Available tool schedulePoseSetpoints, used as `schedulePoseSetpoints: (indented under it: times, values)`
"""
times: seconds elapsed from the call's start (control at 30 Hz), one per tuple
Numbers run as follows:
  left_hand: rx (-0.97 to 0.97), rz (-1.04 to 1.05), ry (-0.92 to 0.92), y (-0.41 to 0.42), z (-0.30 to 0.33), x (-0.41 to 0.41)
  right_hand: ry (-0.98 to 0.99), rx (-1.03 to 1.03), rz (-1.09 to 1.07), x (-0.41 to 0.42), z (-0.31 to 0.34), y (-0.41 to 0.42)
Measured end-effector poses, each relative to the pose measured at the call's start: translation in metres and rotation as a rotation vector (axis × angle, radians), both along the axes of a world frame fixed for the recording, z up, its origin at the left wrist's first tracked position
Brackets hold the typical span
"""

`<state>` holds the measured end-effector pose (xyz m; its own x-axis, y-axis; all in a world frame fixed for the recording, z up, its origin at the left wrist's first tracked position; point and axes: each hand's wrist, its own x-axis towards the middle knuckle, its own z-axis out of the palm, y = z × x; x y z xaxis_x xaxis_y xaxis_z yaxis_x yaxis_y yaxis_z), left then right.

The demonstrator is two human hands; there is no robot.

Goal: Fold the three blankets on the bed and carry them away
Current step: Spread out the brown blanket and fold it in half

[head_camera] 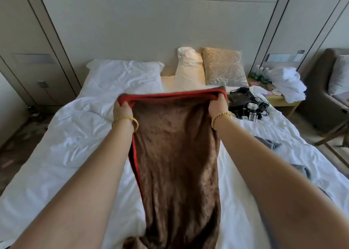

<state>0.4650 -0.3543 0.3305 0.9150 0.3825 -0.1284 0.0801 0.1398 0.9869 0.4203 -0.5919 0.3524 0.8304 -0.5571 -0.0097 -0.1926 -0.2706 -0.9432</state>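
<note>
You hold the brown blanket [175, 154] up over the bed [66, 145]. Your left hand [122, 110] grips one top corner, with the fingers curled round the red edge. Your right hand [218, 105] grips the other top corner the same way. Your two hands are well apart, and the red edge is pulled in a line between them. The blanket is folded into a long strip. It hangs down from your hands toward you, and its low end is bunched up near the bottom of the view.

A gray blanket [268, 144] lies flat on the right side of the bed, partly hidden by your right arm.

At the head of the bed lie a white pillow [124, 73], a cream pillow [188, 69] standing up, and a gold pillow [224, 67]. A pile of black cables [247, 105] sits on the bed near your right hand. White towels [287, 84] are heaped on the small table [283, 102] beside the bed.
</note>
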Motion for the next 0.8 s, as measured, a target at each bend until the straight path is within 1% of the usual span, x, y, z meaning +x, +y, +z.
schedulePoseSetpoints:
  times: [0.07, 0.13, 0.17, 0.23, 0.27, 0.33, 0.4, 0.47, 0.5, 0.53, 0.57, 0.63, 0.7, 0.73, 0.77, 0.8]
  values:
    - [0.166, 0.025, -0.203, -0.009, 0.055, 0.034, -0.175, -0.14, 0.002, 0.028, 0.034, -0.009]
    - [0.345, -0.004, -0.316, -0.011, 0.076, 0.051, -0.255, -0.286, 0.023, 0.038, 0.041, -0.018]
    - [0.439, -0.001, -0.327, -0.008, 0.074, 0.057, -0.267, -0.357, 0.037, 0.04, 0.039, -0.023]
    - [0.521, -0.048, -0.279, 0.002, 0.062, 0.061, -0.204, -0.488, 0.091, 0.039, 0.021, -0.032]
    - [0.509, -0.101, -0.226, 0.005, 0.05, 0.058, -0.124, -0.565, 0.13, 0.034, 0.006, -0.035]
    - [0.477, -0.138, -0.104, 0.01, 0.016, 0.04, 0.136, -0.756, 0.199, 0.013, -0.032, -0.035]
    - [0.594, -0.11, 0.074, 0.021, -0.03, 0.014, 0.422, -0.867, 0.308, -0.019, -0.071, -0.027]
    - [0.692, -0.183, 0.287, 0.036, -0.085, -0.021, 0.663, -0.885, 0.531, -0.051, -0.11, -0.013]
    - [0.666, -0.245, 0.395, 0.043, -0.114, -0.041, 0.762, -0.878, 0.658, -0.068, -0.128, -0.006]
    - [0.556, -0.276, 0.49, 0.049, -0.139, -0.062, 0.846, -0.878, 0.752, -0.083, -0.144, 0.001]
    - [0.412, -0.257, 0.575, 0.054, -0.16, -0.08, 0.923, -0.887, 0.809, -0.098, -0.158, 0.008]
    - [0.122, -0.135, 0.694, 0.061, -0.19, -0.112, 1.007, -0.886, 0.817, -0.122, -0.179, 0.016]
    - [-0.098, -0.015, 0.729, 0.065, -0.202, -0.136, 1.04, -0.694, 0.707, -0.138, -0.195, 0.022]
    - [-0.229, 0.059, 0.703, 0.065, -0.203, -0.143, 1.029, -0.623, 0.67, -0.144, -0.202, 0.024]
    - [-0.354, 0.143, 0.668, 0.065, -0.202, -0.148, 1.039, -0.603, 0.667, -0.151, -0.205, 0.026]
    - [-0.407, 0.212, 0.641, 0.065, -0.2, -0.151, 1.083, -0.613, 0.699, -0.157, -0.205, 0.027]
